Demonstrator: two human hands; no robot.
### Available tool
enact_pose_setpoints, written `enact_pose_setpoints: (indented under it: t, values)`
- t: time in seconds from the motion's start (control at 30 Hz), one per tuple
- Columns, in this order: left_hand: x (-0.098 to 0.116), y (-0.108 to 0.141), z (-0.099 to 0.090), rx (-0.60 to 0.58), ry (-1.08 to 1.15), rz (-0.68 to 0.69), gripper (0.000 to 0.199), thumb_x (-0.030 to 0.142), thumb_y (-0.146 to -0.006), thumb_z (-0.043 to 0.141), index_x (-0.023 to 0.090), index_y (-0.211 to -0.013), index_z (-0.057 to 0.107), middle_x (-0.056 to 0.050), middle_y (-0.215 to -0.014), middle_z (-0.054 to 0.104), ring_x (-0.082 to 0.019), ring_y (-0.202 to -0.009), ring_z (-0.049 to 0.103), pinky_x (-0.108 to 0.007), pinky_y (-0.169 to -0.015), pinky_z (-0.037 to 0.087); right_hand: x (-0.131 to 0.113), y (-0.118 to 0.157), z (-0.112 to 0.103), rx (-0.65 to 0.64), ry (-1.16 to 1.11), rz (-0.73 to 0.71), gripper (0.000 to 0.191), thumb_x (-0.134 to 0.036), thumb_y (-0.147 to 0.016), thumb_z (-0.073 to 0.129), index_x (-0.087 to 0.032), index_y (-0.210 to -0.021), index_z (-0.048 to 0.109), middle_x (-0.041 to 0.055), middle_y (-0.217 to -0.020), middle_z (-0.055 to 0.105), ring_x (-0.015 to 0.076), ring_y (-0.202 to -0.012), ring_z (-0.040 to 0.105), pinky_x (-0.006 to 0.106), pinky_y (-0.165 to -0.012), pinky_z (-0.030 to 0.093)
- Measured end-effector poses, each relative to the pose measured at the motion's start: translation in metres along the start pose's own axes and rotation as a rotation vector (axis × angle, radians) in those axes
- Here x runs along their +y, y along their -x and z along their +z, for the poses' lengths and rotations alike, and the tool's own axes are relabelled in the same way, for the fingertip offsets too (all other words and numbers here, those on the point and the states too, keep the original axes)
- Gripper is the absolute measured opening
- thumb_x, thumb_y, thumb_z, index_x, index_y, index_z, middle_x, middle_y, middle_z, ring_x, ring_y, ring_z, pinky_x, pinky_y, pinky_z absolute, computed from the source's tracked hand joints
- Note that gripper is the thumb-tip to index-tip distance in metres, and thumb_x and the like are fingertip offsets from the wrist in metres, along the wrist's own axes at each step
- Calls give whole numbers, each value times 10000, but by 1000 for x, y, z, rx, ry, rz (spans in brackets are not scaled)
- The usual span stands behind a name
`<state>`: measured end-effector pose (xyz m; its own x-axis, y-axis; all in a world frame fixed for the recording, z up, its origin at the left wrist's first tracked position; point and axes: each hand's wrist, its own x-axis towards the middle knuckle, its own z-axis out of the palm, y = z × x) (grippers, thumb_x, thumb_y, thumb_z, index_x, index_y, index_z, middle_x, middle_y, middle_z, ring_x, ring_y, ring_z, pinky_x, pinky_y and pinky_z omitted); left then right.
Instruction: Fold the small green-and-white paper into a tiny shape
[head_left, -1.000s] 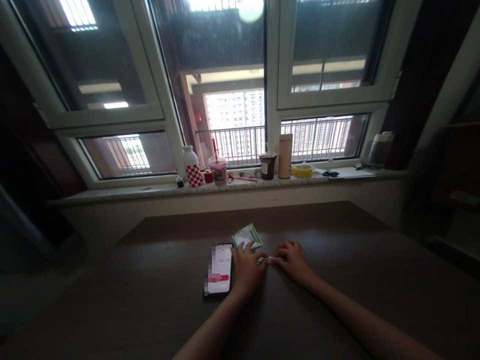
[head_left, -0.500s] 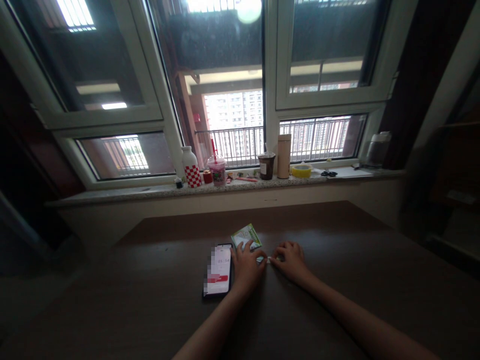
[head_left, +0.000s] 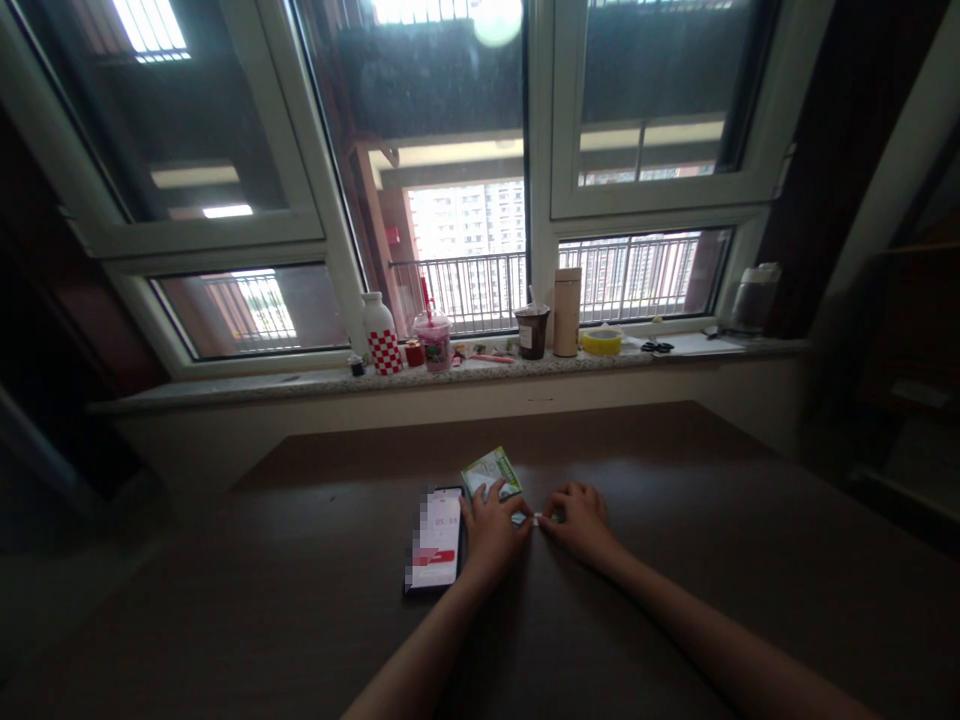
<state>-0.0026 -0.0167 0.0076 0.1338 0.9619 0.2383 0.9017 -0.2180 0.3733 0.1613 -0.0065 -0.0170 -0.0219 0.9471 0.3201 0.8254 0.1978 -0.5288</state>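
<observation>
My left hand (head_left: 495, 530) rests on the dark table, its thumb and index finger pinched on one end of a small white strip (head_left: 537, 519). The other end meets the closed fingertips of my right hand (head_left: 580, 518), which curls just to the right. What the strip is, I cannot make out. A bit of pale blue (head_left: 518, 518) shows under the left index finger. Above the left fingers lies a green and white packet (head_left: 496, 468), its lower edge partly covered by them. Left of that hand is a phone (head_left: 439, 540) with its screen lit, showing digits and a red bar.
Along the stone windowsill (head_left: 315, 382) stand a red-checked white bottle (head_left: 384, 340), a pink drink cup (head_left: 433, 342), a dark drink cup (head_left: 532, 332) and a tan flask (head_left: 567, 312). Further right are yellow tape (head_left: 601, 343) and scissors (head_left: 657, 347). The brown table (head_left: 300, 560) spreads around both arms.
The digits on the phone screen have changed. Both hands stay in nearly the same place, still pinching at the white strip.
</observation>
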Motion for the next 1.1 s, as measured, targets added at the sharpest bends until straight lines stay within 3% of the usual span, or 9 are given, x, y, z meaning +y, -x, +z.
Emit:
enact_pose_setpoints:
  t: [0.37, 0.57, 0.8, 1.1]
  values:
    - [3, -1, -2, -49, -13, -21, 167, 421, -821, 609, 339, -927, 710, 10, -1450, 436, -337, -1375, 272, -648, -1099, 102, -12, 0, -8, -78, 44, 104, 163, -395, -762, 674, -236, -755, 707, 68, -1065, 606, 280, -1094, 461, 433, -998, 290]
    - [2, -2, -2, -51, -16, -21, 165, 421, -822, 610, 340, -927, 708, 17, -1458, 426, -335, -1378, 268, -643, -1103, 101, -9, 5, -7, -49, 34, 61, 176, -409, -800, 637, -250, -841, 699, 51, -1101, 597, 259, -1121, 448, 401, -1025, 264]
    - [0, -2, -1, -59, -15, -6, 177, 440, -823, 605, 353, -947, 699, 16, -1459, 425, -341, -1381, 268, -652, -1099, 92, -8, 5, -6, -53, 31, 67, 201, -458, -768, 669, -265, -817, 699, 43, -1106, 588, 255, -1127, 441, 396, -1027, 259]
    - [-2, -4, 0, -154, -28, -7, 211, 403, -865, 534, 346, -1026, 658, -2, -1506, 352, -342, -1407, 222, -683, -1082, 87, -10, -1, -7, -120, 24, 141, 149, -408, -744, 693, -287, -828, 711, 32, -1135, 582, 263, -1146, 437, 389, -1024, 248]
